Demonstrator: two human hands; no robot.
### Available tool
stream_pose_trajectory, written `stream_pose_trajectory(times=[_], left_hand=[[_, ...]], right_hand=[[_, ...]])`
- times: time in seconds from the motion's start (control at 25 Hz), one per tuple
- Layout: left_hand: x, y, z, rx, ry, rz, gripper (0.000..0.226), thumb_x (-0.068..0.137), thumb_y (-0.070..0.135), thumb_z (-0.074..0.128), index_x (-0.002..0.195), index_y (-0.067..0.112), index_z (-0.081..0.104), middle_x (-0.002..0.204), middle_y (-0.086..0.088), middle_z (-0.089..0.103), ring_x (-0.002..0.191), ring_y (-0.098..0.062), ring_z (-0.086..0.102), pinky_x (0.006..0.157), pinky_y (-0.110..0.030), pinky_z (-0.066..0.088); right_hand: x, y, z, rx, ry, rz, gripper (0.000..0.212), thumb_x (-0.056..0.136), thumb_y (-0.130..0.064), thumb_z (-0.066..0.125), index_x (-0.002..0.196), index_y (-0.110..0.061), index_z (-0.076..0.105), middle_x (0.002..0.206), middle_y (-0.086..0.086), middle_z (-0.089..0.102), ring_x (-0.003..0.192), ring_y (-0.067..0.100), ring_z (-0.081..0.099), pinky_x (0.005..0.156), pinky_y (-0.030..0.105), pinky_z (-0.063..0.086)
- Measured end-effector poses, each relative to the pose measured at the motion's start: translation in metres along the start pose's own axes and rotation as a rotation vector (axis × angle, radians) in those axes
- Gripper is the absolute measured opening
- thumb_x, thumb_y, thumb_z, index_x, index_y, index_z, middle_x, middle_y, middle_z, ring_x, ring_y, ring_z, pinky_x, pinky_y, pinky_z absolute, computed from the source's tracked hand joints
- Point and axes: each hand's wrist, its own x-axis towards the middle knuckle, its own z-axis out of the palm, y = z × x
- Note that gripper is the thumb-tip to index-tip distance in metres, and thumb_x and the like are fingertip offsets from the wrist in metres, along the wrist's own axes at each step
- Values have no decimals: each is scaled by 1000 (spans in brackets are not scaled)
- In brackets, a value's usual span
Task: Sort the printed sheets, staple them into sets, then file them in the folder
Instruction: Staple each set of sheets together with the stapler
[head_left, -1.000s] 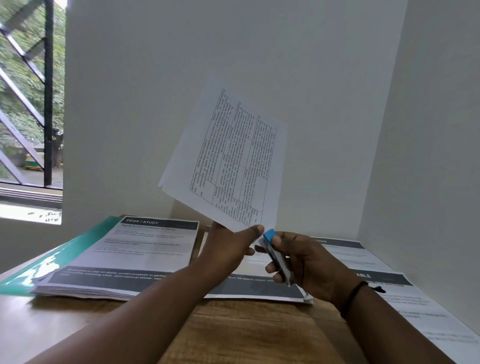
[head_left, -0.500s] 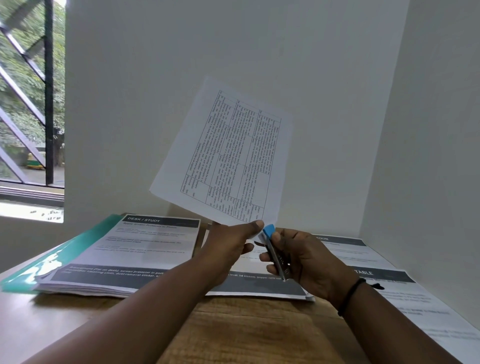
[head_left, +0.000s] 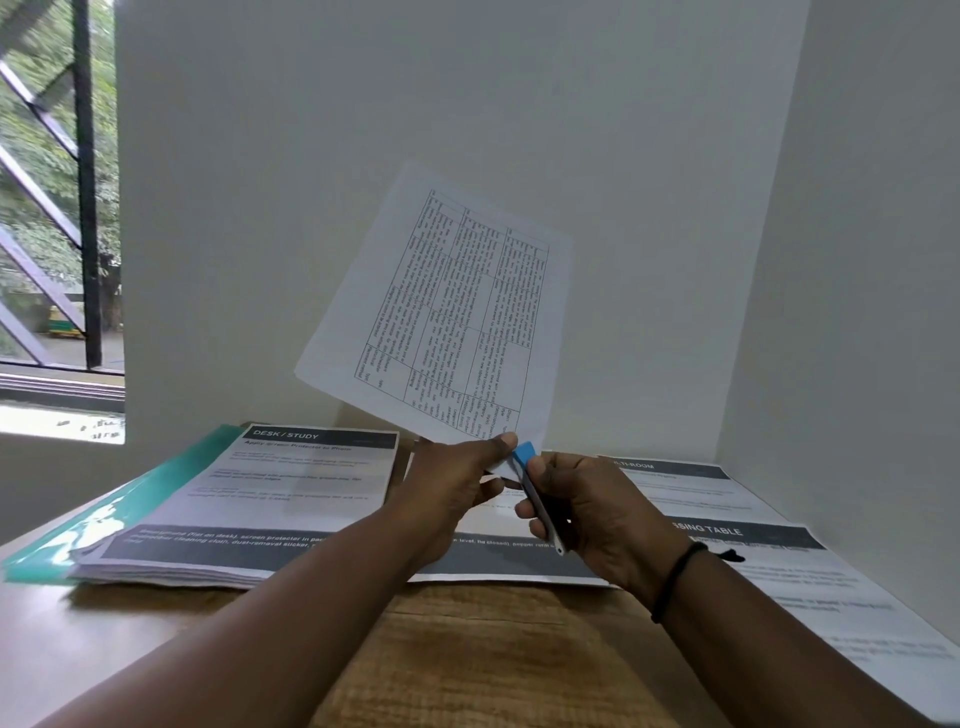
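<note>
Paper's the main thing here: a white printed sheet (head_left: 441, 317) held up in the air in front of the pale wall, tilted so its top leans off to the right. It's got a black-lined table printed on it, several columns packed with tiny text that runs sideways, too small to read. Can't tell if it's one sheet or a few stacked together. The left hand (head_left: 457, 483) pinches its bottom corner, thumb on the front face and fingers curled behind. Right beside it the right hand (head_left: 597, 514) is curled round a small stapler (head_left: 537, 499), slim silvery body with a bright blue tip, and that blue end sits right at the same bottom corner of the sheet, touching or as good as. There's a thin black band on the right wrist. Down on the wooden surface (head_left: 467, 649) a thick stack of printed pages (head_left: 260, 499) lies to the left, top page headed "DESK / STUDY" with dark grey bars, and it rests partly on a teal folder (head_left: 119, 519) that pokes out along its left side. More printed pages (head_left: 727, 519) with the same dark header bars are spread flat behind the hands and off to the right, along the side wall.
</note>
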Motion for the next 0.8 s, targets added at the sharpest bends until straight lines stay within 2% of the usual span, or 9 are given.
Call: stream_pose_trajectory(times=[0.12,0.24,0.36,0.48,0.56,0.68,0.72,0.8], left_hand=[[4,0,-2,-2,1,-7,49,86,9,69,132,16,51,124,-4,62,108,-21,60,72,-26,55],[9,10,-8,-33,-3,-89,42,88,4,66,127,13,53,118,-9,66,103,-25,64,80,-33,57],[8,35,-28,30,-181,-213,29,90,1,60,118,10,56,103,-8,71,90,-24,69,71,-35,60],[10,56,-58,167,-316,-219,28,87,2,59,113,12,61,103,-7,73,91,-23,70,68,-34,60],[15,64,-76,205,-290,-203,32,86,5,61,117,13,61,111,-7,72,97,-24,68,72,-32,59],[24,64,-97,220,-173,-201,23,88,12,63,111,13,64,107,-7,72,85,-17,65,57,-22,51],[27,62,-103,236,-121,-204,19,89,13,64,108,13,65,103,-9,72,82,-16,63,56,-21,50],[32,58,-114,259,-58,-215,21,89,14,66,109,11,67,105,-13,72,87,-19,64,66,-25,52]], right_hand=[[0,0,-5,77,-63,80,18,95,-17,54,95,-3,65,75,11,64,64,18,64,59,30,52],[9,-2,-19,168,-19,53,24,94,-24,51,97,-5,65,82,5,69,60,14,59,51,25,49],[18,-6,-41,402,114,-1,46,85,-55,53,100,-12,60,79,2,60,53,13,44,48,22,34],[18,-12,-71,615,208,-94,78,67,-86,42,98,-16,60,77,0,57,47,12,42,48,19,33],[13,-14,-84,704,174,-115,90,59,-94,37,94,-16,65,83,2,61,50,15,48,51,20,37],[10,-14,-92,747,-33,-105,95,44,-94,54,95,-16,74,102,7,69,77,29,67,76,39,47],[8,-15,-90,727,-89,-94,95,43,-92,58,97,-16,74,106,8,69,78,31,68,76,43,47],[7,-14,-86,630,-118,-61,94,56,-92,51,100,-13,74,95,7,70,49,19,58,48,30,44]])
